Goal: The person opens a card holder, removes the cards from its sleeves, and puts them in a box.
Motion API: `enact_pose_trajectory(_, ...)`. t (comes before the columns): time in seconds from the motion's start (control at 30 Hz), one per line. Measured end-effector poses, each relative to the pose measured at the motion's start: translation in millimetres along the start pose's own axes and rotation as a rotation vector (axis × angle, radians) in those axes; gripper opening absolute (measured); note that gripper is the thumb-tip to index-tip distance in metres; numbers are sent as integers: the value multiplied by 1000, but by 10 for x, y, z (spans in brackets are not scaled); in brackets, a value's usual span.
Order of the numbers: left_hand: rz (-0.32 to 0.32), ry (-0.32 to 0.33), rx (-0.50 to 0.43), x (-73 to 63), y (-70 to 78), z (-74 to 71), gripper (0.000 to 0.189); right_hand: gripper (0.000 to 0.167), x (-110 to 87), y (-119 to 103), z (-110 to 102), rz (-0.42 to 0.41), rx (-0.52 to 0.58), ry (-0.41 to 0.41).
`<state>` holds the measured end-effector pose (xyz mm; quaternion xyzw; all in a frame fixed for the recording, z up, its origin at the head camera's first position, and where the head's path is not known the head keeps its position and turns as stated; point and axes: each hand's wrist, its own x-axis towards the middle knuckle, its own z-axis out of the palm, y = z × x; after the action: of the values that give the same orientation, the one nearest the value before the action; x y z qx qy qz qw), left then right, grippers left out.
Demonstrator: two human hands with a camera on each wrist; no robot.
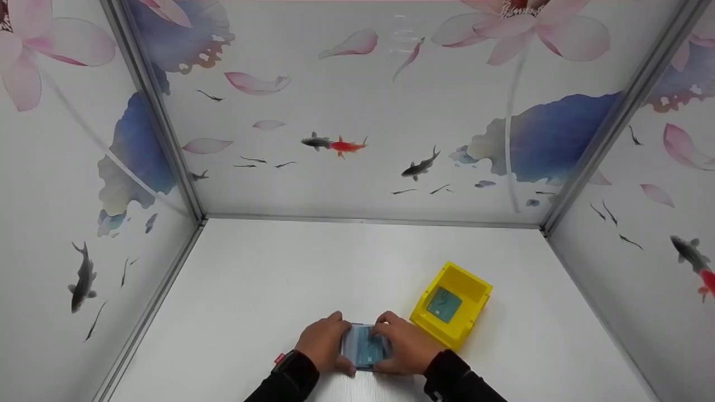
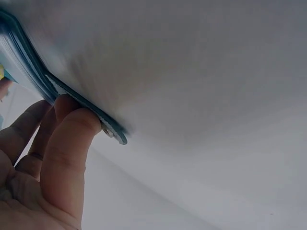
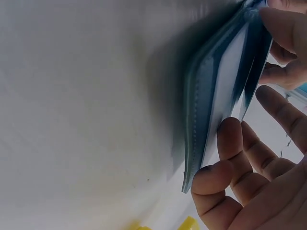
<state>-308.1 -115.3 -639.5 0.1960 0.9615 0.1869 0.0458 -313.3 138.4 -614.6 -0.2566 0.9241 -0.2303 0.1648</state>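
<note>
A person at a white table (image 1: 262, 285) holds a blue-green booklet (image 1: 366, 347) spread between both hands, just left of a yellow bin (image 1: 469, 290). The left hand (image 1: 324, 341) pinches one edge between thumb and curled fingers; the right hand (image 1: 412, 345) grips the opposite edge, forefinger bent over the pages. From where I stand, no lettering can be read on the booklet, the green card (image 1: 444, 305) in the bin or the red tag (image 1: 280, 358) at the left wrist.
</note>
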Motion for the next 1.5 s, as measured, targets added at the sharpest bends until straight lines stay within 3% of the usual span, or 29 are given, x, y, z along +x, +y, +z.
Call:
enact_pose_trajectory(0.27,-16,-8,-7,6,8,4,92,50,-71,21,-114,19,15,23)
enact_pose_trajectory(0.57,-17,7,-15,-6,14,10,93,47,-216,-22,-403,58,6,69)
enact_pose_trajectory(1.1,-9,42,-23,-1,-10,71,92,52,-375,167,-867,110,1,218)
enact_pose_trajectory(1.5,-1,52,-28,-38,22,20,92,53,-431,308,-1076,169,-90,309)
